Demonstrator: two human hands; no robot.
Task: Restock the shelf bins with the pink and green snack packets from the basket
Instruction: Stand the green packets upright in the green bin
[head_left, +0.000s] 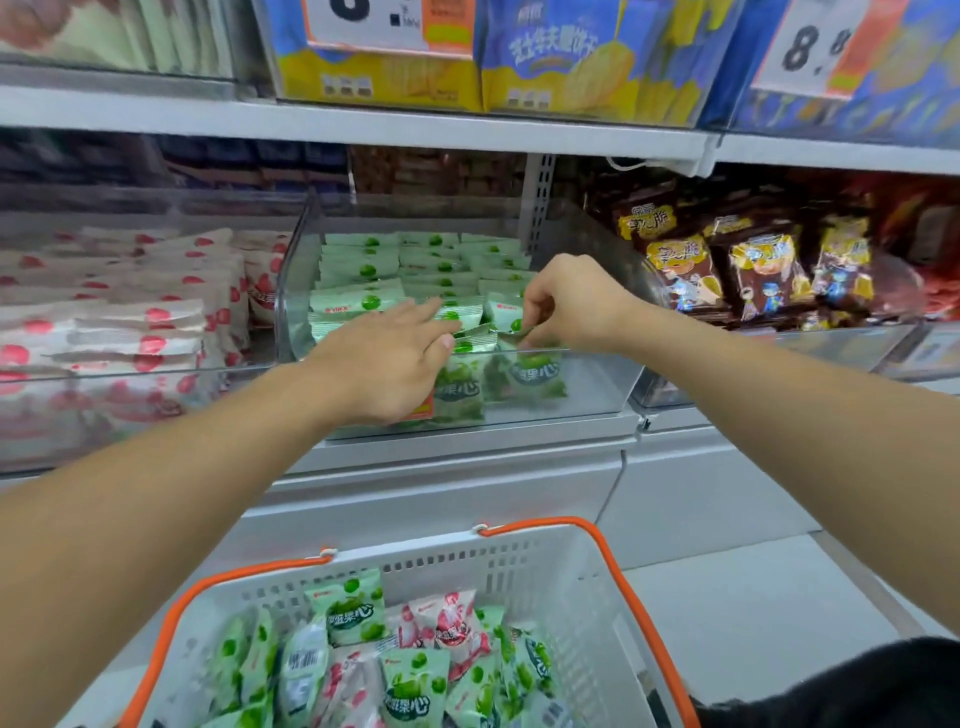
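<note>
Both hands reach into the clear middle bin (587, 384), which holds rows of green snack packets (363, 270). My left hand (384, 358) lies flat over the front packets, fingers spread, pressing on them. My right hand (566, 304) pinches the edge of a green packet (506, 314) at the bin's front right. The clear bin to the left holds pink packets (130, 322) in stacks. Below, a white basket (566, 582) with orange handles holds several loose green packets (353, 610) and pink packets (449, 623).
The bin on the right holds brown and yellow snack bags (758, 270). The shelf above carries blue and yellow boxes (550, 62) with price tags. A grey shelf base (457, 493) runs between bins and basket. Pale floor shows at the lower right.
</note>
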